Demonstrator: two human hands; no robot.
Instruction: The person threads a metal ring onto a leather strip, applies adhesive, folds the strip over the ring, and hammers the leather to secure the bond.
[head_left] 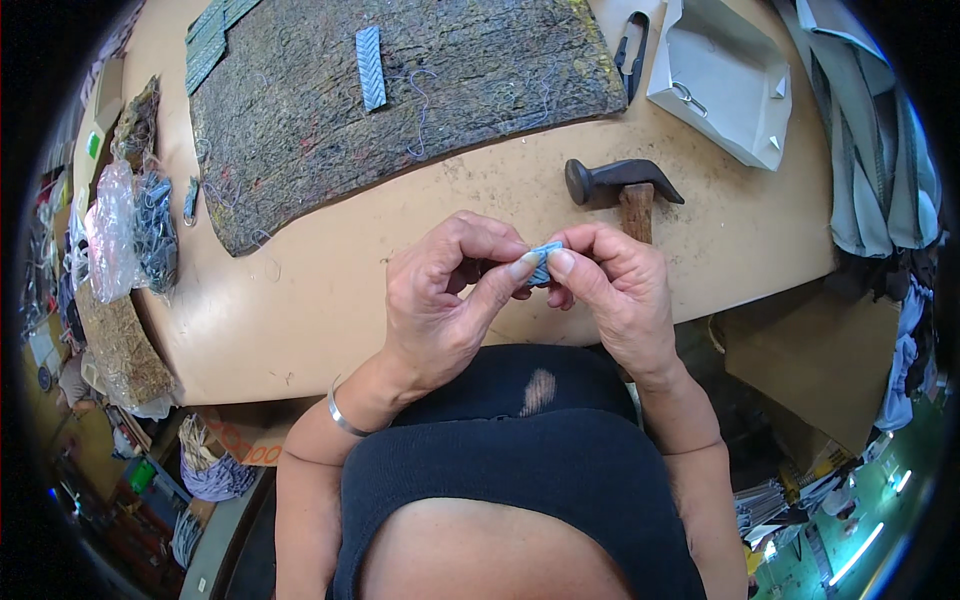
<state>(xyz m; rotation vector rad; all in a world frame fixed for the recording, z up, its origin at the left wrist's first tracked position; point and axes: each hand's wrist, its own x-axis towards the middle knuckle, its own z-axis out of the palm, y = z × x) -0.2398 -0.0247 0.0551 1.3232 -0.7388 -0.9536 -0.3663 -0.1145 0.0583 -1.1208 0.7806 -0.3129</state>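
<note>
Between my two hands is a small blue braided strip [543, 262], pinched by the thumbs and fingertips above the table's near edge. My left hand [450, 290] grips its left end, and my right hand [615, 285] grips the right end; the fingers behind it are partly hidden. Just beyond my right hand lies a hammer [622, 185] with a dark metal head and a wooden handle, partly covered by that hand. A similar blue braided strip [370, 68] rests on the dark, rough mat [480, 80] farther back.
A white open box [720, 85] holding a metal clip [689, 98] stands at the back right, beside black thread snips [631, 58]. More braided pieces [207, 47] lie on the mat's far left corner. Plastic bags [112, 230] sit at the left edge; grey-green fabric strips [868, 150] hang at right.
</note>
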